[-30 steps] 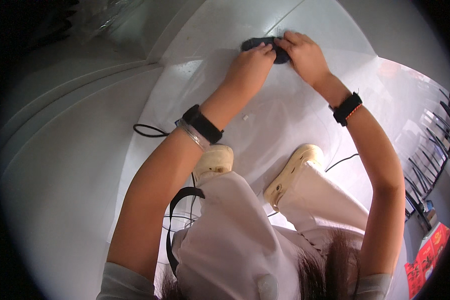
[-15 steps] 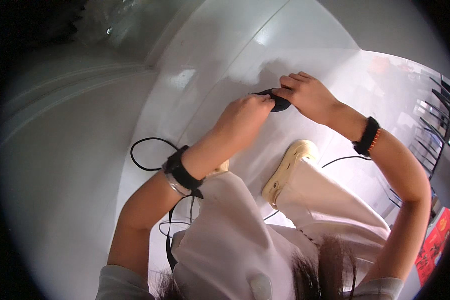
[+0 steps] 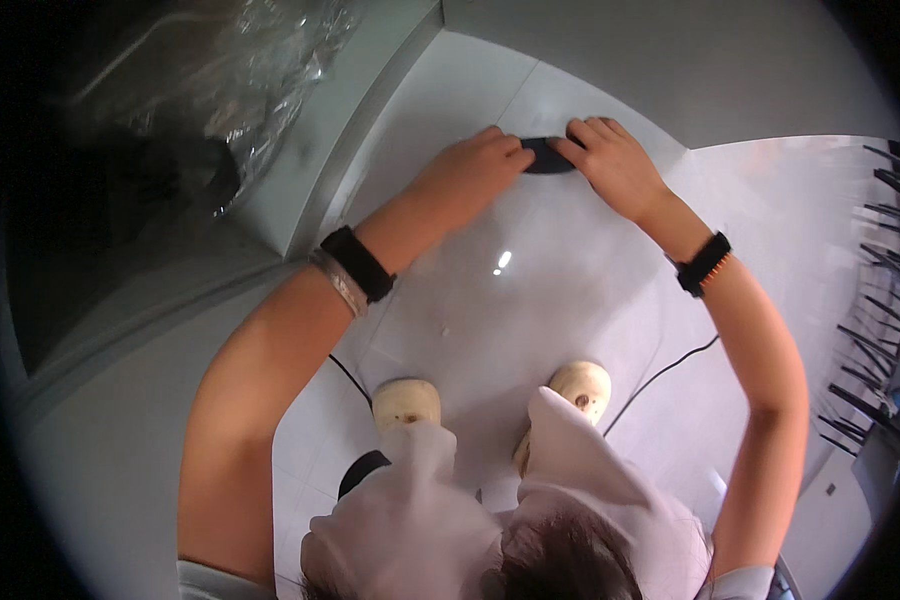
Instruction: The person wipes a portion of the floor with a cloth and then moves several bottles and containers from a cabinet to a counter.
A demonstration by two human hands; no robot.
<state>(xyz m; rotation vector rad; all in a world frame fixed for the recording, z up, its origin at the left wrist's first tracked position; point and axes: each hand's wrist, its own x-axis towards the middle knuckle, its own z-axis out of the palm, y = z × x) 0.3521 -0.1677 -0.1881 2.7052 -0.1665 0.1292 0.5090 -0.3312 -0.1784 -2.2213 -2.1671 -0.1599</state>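
Both my hands grip one small flat black object (image 3: 546, 155), held out in front of me above the white floor. My left hand (image 3: 475, 168) pinches its left end and my right hand (image 3: 610, 165) its right end. The fingers hide most of the object, so its kind is unclear. A black band and a silver bracelet (image 3: 355, 268) sit on my left wrist. A black band (image 3: 703, 262) wraps my right wrist.
I stand on white floor tiles (image 3: 530, 290), with my cream shoes (image 3: 490, 395) below. A black cable (image 3: 660, 375) runs across the floor. A grey ledge with crumpled clear plastic (image 3: 260, 60) lies at upper left. Dark racks (image 3: 880, 300) line the right edge.
My view has swung and both arms stretched forward again. The hands stay together on the black object, which is now farther from my body than half a second ago.
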